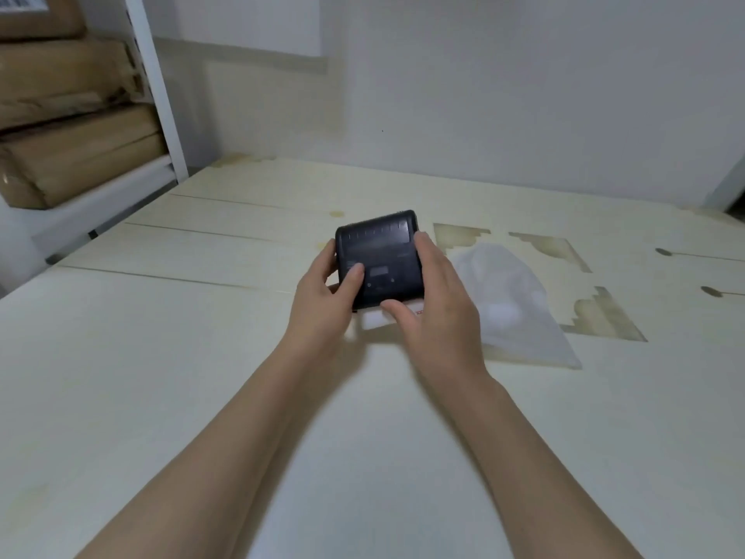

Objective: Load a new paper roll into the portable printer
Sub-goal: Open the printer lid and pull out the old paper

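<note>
both hands hold the black portable printer [379, 260] over the middle of the pale tabletop [161, 377]; the left hand [322, 312] has its grip closed on the printer's left side, thumb pressed on the top face beside the small display; the right hand [437, 304] has its grip closed around the right side, fingers along the edge, thumb at the near edge; a white slip of paper with red print [387, 316] shows just under the printer; a translucent white plastic bag [516, 304] lies on the tabletop just right of the right hand; brown cardboard boxes [72, 115] are stacked on a white shelf [157, 94] at far left.
</note>
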Demonstrator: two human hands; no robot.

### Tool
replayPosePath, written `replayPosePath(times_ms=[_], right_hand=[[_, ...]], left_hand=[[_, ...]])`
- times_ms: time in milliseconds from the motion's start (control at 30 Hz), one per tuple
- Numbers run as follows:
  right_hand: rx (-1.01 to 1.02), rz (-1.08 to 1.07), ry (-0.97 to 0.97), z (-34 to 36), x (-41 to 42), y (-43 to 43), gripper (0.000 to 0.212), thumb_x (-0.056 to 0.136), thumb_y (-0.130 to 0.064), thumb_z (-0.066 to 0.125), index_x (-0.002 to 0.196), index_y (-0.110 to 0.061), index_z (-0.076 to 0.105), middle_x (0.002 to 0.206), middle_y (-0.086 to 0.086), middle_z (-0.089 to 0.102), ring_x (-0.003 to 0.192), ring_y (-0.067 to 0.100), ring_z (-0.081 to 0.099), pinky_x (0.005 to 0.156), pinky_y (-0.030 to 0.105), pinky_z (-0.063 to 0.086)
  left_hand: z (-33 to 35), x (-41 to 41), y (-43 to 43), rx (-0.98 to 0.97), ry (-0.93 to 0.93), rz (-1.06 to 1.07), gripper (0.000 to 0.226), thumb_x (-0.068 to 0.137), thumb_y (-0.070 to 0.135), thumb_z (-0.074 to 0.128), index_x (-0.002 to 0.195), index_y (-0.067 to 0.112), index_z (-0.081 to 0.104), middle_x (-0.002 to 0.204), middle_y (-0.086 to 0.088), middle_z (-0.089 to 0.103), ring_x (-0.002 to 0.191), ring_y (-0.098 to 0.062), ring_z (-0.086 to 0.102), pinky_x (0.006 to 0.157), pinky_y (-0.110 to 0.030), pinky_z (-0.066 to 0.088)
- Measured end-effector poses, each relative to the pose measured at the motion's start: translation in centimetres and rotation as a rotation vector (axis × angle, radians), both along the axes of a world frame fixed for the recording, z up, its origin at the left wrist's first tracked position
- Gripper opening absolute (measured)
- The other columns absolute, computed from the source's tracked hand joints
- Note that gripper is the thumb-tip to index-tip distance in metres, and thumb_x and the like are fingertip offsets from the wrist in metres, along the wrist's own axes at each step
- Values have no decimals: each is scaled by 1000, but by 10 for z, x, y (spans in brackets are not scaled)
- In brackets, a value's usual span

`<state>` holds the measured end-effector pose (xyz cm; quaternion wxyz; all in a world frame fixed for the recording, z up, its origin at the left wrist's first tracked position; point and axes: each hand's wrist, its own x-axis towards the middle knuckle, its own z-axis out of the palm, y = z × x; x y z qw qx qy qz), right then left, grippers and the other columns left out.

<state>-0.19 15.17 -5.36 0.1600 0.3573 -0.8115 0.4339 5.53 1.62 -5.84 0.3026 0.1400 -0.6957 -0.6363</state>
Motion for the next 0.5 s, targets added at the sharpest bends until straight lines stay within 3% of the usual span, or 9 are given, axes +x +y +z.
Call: replayPosePath(times_ms=[67, 133, 233, 300, 367, 500], right_hand=[[-101, 95, -183, 12, 1, 3, 80, 83, -13, 74, 150, -24, 33, 145, -16, 47, 129, -1, 46, 104, 16, 41], [-201, 201, -371, 17, -2, 7, 70, 86, -9, 69, 147, -26, 38, 130, -31, 52, 119, -14, 50, 105, 16, 40], [-216, 302, -486, 17, -8, 12, 45, 93, -8, 58, 133, -29, 51, 120, -15, 67, 112, 7, 62, 103, 35, 48], [-190, 347, -507, 18, -9, 15, 39, 98, -8, 52, 131, -27, 54, 120, -6, 68, 113, 12, 62, 98, 29, 49], [-181, 389, -549, 20, -10, 17, 37, 101, -9, 48, 134, -26, 54, 124, -7, 68, 117, 8, 61, 99, 24, 48], [-176, 396, -615, 21, -12, 19, 39, 102, -17, 48, 140, -28, 52, 125, -14, 67, 117, 2, 60, 103, 29, 45]], left_hand=[[4, -1, -4, 223, 29, -6, 82, 79, 38, 69, 151, 23, 31, 142, -1, 54, 118, -11, 62, 103, -39, 49], [9, -3, -8, 333, 33, -55, 91, 76, 37, 72, 153, 22, 26, 142, -4, 54, 120, -21, 62, 105, -50, 46], [12, -6, -7, 383, 61, -171, 57, 90, 23, 64, 143, 17, 43, 135, -12, 61, 114, -29, 66, 97, -52, 52], [14, -7, -5, 406, 89, -216, 37, 97, 15, 55, 135, 16, 52, 133, -13, 61, 110, -28, 68, 84, -40, 59], [15, -7, -6, 447, 78, -220, 34, 99, 19, 51, 133, 18, 53, 131, -9, 64, 112, -27, 67, 76, -35, 58], [17, -6, -15, 494, 74, -141, 43, 93, 33, 57, 133, 17, 53, 130, -6, 66, 116, -32, 65, 83, -50, 58]])
